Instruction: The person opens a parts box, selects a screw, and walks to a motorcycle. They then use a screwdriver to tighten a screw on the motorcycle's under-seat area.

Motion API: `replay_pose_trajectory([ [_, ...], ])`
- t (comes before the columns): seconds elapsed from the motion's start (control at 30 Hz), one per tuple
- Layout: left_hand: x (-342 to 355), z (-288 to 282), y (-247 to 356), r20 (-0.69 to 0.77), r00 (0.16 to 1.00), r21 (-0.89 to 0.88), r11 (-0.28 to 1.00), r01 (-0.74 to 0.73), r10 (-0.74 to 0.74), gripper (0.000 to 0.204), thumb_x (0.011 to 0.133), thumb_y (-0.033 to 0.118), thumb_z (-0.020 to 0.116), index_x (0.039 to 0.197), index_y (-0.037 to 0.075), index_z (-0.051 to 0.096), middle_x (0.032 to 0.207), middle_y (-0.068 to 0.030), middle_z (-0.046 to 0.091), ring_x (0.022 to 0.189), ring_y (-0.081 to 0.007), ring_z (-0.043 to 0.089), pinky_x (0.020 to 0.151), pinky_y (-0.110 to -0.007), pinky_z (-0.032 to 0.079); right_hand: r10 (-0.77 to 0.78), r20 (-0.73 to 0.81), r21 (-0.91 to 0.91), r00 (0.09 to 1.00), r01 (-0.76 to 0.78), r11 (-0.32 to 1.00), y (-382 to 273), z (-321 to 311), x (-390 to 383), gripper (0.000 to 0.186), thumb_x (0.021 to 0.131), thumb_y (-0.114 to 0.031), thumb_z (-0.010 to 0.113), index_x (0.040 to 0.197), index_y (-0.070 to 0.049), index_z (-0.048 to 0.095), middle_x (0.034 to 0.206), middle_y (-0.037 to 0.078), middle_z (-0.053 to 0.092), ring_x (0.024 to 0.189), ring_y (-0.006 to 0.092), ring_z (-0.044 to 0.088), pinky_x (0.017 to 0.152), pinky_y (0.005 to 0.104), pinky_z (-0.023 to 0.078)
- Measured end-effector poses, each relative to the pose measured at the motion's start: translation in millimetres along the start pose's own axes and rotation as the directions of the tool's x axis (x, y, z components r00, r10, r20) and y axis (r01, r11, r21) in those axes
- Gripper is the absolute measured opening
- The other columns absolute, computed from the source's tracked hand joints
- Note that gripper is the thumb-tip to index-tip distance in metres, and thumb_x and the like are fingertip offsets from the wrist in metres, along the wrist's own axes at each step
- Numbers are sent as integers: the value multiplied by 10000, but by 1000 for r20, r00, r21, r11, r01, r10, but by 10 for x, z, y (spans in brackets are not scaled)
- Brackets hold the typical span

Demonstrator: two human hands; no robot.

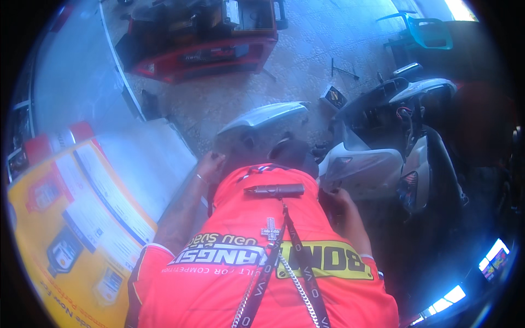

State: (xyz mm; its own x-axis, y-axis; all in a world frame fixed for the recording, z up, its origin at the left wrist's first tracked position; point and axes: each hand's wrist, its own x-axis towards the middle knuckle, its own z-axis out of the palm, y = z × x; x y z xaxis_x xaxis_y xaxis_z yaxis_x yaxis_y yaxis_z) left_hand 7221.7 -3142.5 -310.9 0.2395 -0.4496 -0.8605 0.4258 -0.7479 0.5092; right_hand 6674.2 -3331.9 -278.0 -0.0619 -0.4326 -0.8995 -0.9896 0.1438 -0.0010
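My left hand (213, 162) is beside my left knee, its fingers curled in, and I see nothing in them. At the lower edge of a scooter's white body panel (372, 169), my right hand (342, 201) has its fingers bent. What those fingers grip, if anything, is hidden. The partly stripped scooter (418, 126) stands to my right, with dark inner parts and wires showing. Just beyond my knees is a curved white panel (265, 115), its lower part dim and hard to make out.
A red tool cart (202, 60) loaded with items stands far left. A small dark box (333, 97) and a T-shaped tool (344, 71) lie on the patterned floor. A teal plastic chair (429, 33) is far right. A yellow printed board (82, 229) is close on my left.
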Motion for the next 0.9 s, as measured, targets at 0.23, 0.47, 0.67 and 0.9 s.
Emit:
replay_pose_trajectory([
  [0.23, 287, -171, 177, -50, 999, 28, 1000, 0, 2, 209, 940, 196, 698, 1006, 44, 571, 767, 5, 570, 616, -73, 518, 519, -215, 409, -128, -173, 119, 977, 149, 982, -734, -305, -130, 424, 896, -349, 690, 1174, -29, 686, 1158, 179, 705, 1099, 320, 667, 937, 397, 505],
  [0.47, 389, -246, 125, -20, 998, 4, 998, -63, 63, 204, 954, 198, 675, 973, 41, 546, 745, 8, 532, 585, -78, 473, 496, -225, 388, -283, -288, 99, 915, 322, 941, -1689, -1155, 145, 403, 915, -329, 675, 1199, -44, 671, 1132, 173, 715, 1080, 312, 676, 916, 397, 513],
  [0.67, 471, -218, 62, -136, 989, 43, 998, -48, 54, 252, 942, 252, 694, 997, 37, 574, 793, -2, 586, 646, -96, 568, 539, -223, 457, -380, -218, -2, 899, 389, 921, -2028, -1424, 600, 439, 905, -366, 671, 1198, -40, 667, 1118, 190, 710, 1064, 344, 672, 921, 413, 514],
  [0.9, 536, 318, 249, -184, 983, -21, 1000, -13, 9, 271, 935, 276, 704, 1027, 48, 588, 809, 1, 602, 674, -101, 598, 570, -242, 497, -545, 65, -258, 836, 542, 800, -2563, -1820, 1187, 477, 889, -361, 656, 1244, -42, 642, 1231, 213, 657, 1170, 346, 616, 981, 439, 499],
])
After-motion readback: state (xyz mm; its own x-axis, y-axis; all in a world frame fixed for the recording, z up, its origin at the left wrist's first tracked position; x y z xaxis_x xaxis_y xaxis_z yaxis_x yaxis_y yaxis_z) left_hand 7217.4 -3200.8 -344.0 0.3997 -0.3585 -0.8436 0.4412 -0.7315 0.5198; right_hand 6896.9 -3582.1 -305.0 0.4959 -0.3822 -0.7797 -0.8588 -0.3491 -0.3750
